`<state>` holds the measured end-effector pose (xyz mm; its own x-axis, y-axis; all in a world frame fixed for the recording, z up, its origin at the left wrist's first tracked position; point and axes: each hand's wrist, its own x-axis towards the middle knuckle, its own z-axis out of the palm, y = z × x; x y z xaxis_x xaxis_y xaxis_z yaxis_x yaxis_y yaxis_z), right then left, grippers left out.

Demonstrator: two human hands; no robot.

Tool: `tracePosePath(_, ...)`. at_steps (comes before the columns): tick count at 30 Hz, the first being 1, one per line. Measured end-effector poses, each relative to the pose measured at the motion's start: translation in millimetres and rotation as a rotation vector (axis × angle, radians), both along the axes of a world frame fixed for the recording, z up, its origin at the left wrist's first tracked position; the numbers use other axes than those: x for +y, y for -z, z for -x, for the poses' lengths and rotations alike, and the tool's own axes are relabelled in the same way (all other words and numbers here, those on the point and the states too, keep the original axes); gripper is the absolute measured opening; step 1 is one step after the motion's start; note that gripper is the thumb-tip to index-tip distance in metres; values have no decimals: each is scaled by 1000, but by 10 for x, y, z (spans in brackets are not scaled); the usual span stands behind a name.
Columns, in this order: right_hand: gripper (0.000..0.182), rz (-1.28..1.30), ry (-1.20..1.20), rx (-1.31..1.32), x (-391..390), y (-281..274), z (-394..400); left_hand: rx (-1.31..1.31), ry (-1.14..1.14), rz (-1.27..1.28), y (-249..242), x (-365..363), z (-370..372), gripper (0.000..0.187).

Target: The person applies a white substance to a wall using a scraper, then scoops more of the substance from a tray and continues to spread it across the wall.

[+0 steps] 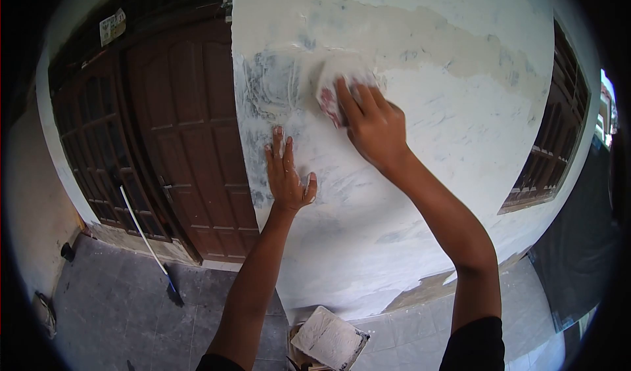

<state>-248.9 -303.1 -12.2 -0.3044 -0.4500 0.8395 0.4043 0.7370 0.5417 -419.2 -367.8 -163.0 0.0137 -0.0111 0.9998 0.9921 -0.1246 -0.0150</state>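
My right hand presses a crumpled, white-smeared rag with red patches against the patchy white wall. Its fingers are bent over the rag, which looks slightly blurred. Lower and to the left, my left hand rests against the wall with fingers spread and holds nothing. White residue covers its fingertips. Grey-blue smudges and streaks surround both hands, and a beige, rough band crosses the wall above them.
On the floor below stands a tray coated in white paste. A brown wooden door is on the left, with a long-handled broom leaning near it. A barred window is at the right, beside a dark sheet.
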Motion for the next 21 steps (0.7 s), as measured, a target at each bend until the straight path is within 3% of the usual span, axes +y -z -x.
tracePosePath(4, 45, -29, 134, -71, 26, -29, 257, -24, 4, 0, -20, -23, -1, 77)
tracePosePath(11, 45, -26, 56, -235, 89, 747, -200, -25, 49, -12, -19, -23, 17, 79)
tracePosePath(16, 49, 66, 25, -89, 118, 383, -457, -9, -2, -1, -31, -17, -8, 78)
tracePosePath(21, 47, 18, 39, 49, 197, -79, -195, 15, -44, 48, -110, -1, -80, 77)
